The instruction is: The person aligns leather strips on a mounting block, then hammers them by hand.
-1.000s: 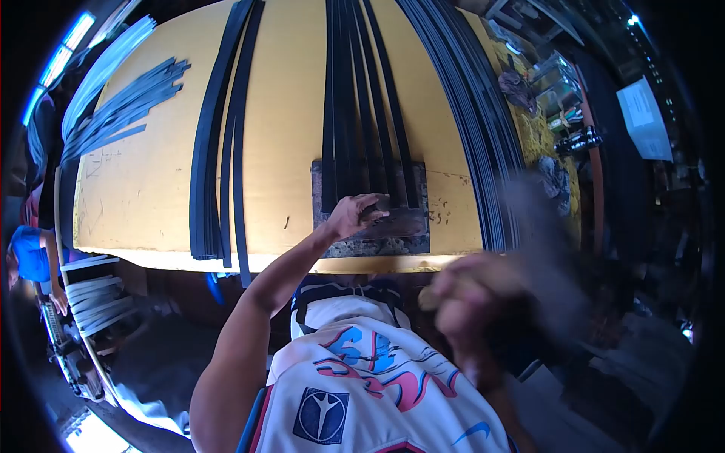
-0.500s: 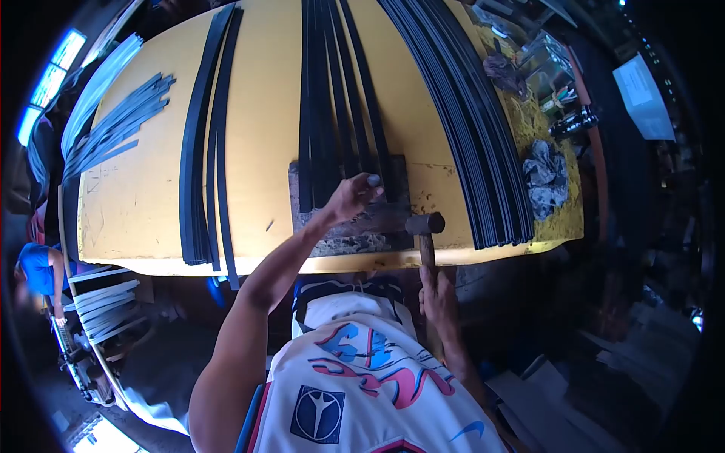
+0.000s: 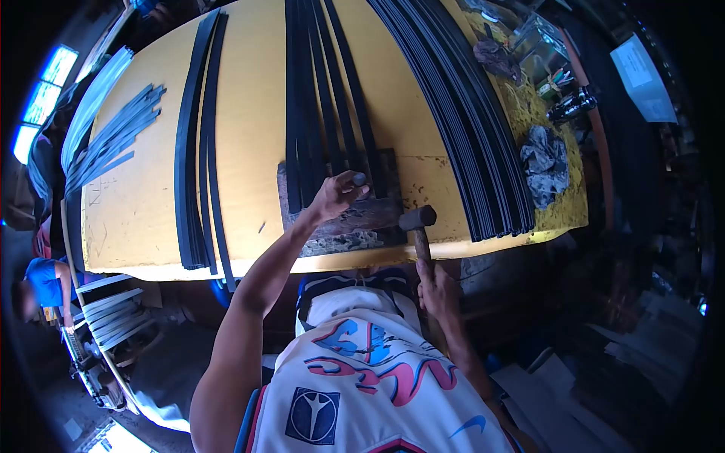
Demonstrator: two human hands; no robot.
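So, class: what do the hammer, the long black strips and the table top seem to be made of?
Hammer: dark, dull head, probably metal, on a brownish handle that looks like wood. Black strips: matte, thin and slightly curving, likely rubber or leather; cannot tell which. Table top: flat yellow sheet, scuffed and marked, possibly painted board.

Strips (image 3: 321,113) lying across block (image 3: 340,226) on table (image 3: 249,113), hammer (image 3: 418,226) right of block, rag (image 3: 545,162) further right

Daylight is brightening the yellow table (image 3: 257,113); edges are falling dark, fisheye is bending everything, focus is holding sharp.
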